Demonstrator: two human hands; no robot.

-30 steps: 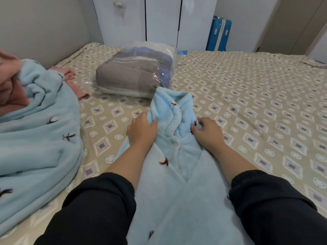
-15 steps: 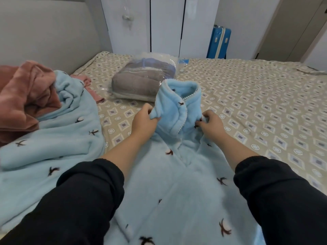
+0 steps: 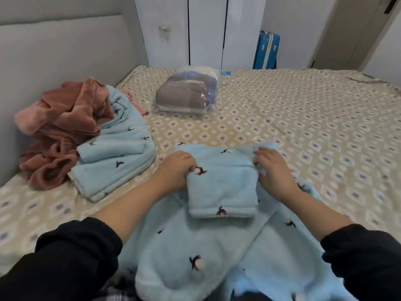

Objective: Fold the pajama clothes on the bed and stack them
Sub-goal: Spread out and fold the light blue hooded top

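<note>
A light blue fleece pajama top with small dark motifs lies on the bed in front of me. Its upper part is folded back toward me into a thick flap. My left hand grips the flap's left edge with curled fingers. My right hand pinches its right edge. To the left lies a second light blue fleece garment, loosely folded. A rust-pink fleece garment sits crumpled beside and partly on it.
The bed has a beige sheet with a diamond print. A plastic-wrapped grey and blue bundle lies at the far middle. A padded headboard runs along the left. White wardrobe doors and a blue suitcase stand beyond the bed.
Both hands have turned the collar end of the blue top over and down toward me, so it now lies as a folded flap. The view has tilted up and back.
</note>
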